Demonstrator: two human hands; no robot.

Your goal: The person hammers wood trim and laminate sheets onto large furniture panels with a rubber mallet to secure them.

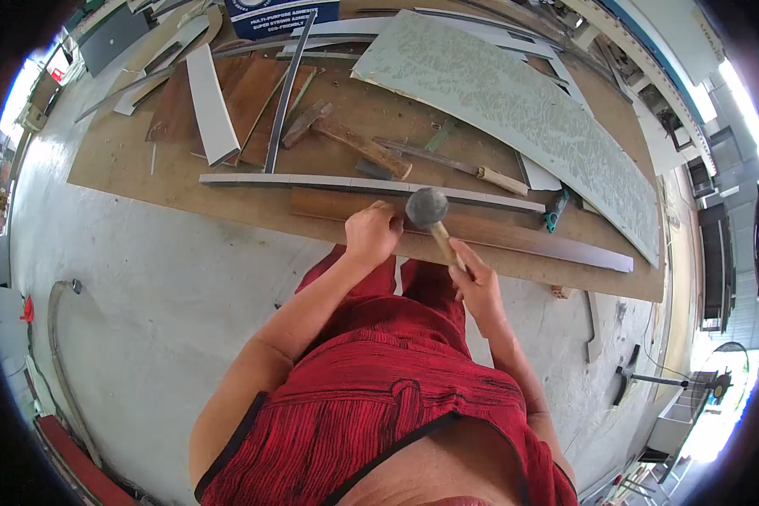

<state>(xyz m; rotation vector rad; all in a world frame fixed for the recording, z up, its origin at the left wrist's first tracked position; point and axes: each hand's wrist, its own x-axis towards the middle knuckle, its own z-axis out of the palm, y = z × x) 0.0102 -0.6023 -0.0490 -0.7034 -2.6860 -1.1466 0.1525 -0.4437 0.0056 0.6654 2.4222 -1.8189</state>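
My right hand [478, 280] grips the wooden handle of a mallet [427, 207], its round dark-grey head raised beside my left hand. My left hand [374, 233] is closed, fingertips pinched together at a long brown board [514, 239] along the table's near edge. What those fingertips hold, if anything, is hidden. Just beyond the board lies a long narrow grey-white strip [354, 183]. Behind that rest a hammer [346, 135] with a worn wooden handle and a long, thin tool with a wooden handle [502, 180]. A green-and-black hand tool [557, 211] sits near the strip's right end.
A large pale-green patterned panel [489, 93] covers the table's right side. Brown panels [249, 93], a white strip [211, 101] and a dark metal bar [290, 93] lie at left. A blue-and-white adhesive package [282, 17] stands behind. A floor fan [713, 386] stands at right.
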